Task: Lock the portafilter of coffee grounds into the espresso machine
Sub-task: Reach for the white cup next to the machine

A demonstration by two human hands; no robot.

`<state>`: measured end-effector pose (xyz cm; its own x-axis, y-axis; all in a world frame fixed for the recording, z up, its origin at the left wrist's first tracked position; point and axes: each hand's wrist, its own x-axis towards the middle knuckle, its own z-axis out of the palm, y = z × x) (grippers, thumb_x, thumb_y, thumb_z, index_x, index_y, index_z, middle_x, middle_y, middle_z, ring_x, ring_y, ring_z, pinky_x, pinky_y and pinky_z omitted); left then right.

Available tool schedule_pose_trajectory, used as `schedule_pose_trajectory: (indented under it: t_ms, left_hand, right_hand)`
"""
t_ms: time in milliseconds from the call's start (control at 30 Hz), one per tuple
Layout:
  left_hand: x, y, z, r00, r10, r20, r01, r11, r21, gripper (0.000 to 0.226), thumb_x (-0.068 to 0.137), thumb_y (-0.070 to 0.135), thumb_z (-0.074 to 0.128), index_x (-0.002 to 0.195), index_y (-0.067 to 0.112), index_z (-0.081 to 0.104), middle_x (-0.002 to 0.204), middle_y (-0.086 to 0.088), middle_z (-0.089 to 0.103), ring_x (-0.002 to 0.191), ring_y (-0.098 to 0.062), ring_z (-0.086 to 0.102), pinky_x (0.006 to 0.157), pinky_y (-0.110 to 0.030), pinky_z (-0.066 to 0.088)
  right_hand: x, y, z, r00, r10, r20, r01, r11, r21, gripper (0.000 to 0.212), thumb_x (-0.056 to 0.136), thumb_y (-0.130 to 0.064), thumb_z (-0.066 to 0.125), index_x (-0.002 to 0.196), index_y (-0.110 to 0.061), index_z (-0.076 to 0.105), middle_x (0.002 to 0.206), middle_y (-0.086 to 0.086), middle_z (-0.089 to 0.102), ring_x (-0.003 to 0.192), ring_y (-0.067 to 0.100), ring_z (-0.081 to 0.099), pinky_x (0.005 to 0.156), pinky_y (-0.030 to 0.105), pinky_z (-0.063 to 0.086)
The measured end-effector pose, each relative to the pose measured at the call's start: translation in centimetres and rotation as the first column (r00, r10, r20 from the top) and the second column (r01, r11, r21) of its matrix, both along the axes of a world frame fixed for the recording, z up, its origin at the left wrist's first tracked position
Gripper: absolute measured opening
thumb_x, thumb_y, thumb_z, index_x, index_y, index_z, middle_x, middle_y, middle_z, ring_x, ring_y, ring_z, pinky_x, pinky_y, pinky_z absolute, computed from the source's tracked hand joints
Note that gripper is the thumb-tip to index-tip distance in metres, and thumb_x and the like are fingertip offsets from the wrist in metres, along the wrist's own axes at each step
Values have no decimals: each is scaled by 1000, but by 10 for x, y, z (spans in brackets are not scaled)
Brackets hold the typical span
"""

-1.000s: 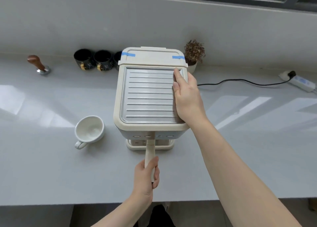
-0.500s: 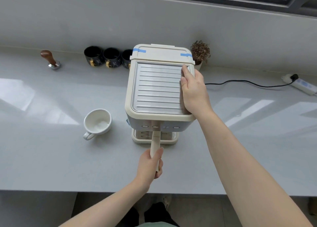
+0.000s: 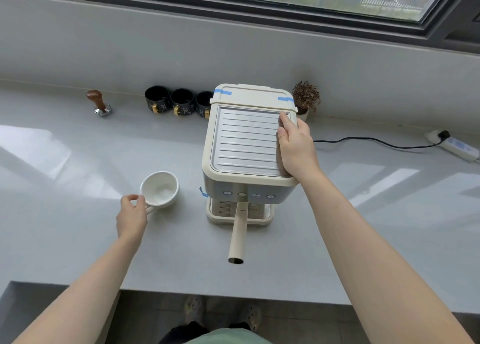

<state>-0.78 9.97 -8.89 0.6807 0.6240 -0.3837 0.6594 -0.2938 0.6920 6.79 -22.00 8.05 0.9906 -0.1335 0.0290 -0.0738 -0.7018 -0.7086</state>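
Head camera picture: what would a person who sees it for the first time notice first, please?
The cream espresso machine stands in the middle of the grey counter, with the right hand flat on its ribbed top. The portafilter handle sticks out from under its front toward the viewer, with no hand on it. To the left, the left hand is at the handle of a white cup.
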Motion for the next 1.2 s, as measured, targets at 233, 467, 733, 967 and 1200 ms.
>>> schedule_pose_trajectory:
  t_ms: [233,467,733,967,1200]
  left_hand:
    - [-5,11,-9,989,-116,-88,98,977,-191,40,96,47,34,106,13,53,95,-8,50,70,-27,46,60,-34,42]
    - [-19,8,-10,990,-125,64,140,880,-453,31,101,30,34,77,18,48,97,-11,59,66,-18,54,47,-24,33]
    - [-43,-14,9,954,-266,140,300,820,-488,32,102,27,37,96,2,55,97,-14,67,64,-19,52,37,-20,29]
    - [-36,-63,12,864,-490,117,482,737,-474,38,101,27,39,98,-6,56,97,-13,70,61,-15,52,40,-21,26]
    - [-18,-97,9,802,-586,116,558,667,-493,30,101,28,38,87,8,55,91,-3,69,63,-15,51,41,-21,26]
  right_hand:
    - [0,0,0,1000,-2,-6,2,1000,6,45,100,-24,31,145,-24,33,150,7,32,135,21,34,101,23,26]
    - [0,0,-1,1000,-6,-6,6,1000,21,45,100,-24,32,144,-23,35,149,7,32,133,22,36,96,21,26]
    - [0,-1,0,1000,-6,3,6,1000,17,45,100,-23,32,144,-24,35,149,8,32,134,23,36,102,25,28]
    - [1,-1,-1,1000,-13,5,13,1000,20,45,99,-24,32,144,-25,36,150,8,32,134,23,35,104,28,29]
    - [2,-3,-3,1000,-16,-2,16,1000,7,45,99,-28,31,144,-26,35,150,6,32,132,24,38,102,31,32]
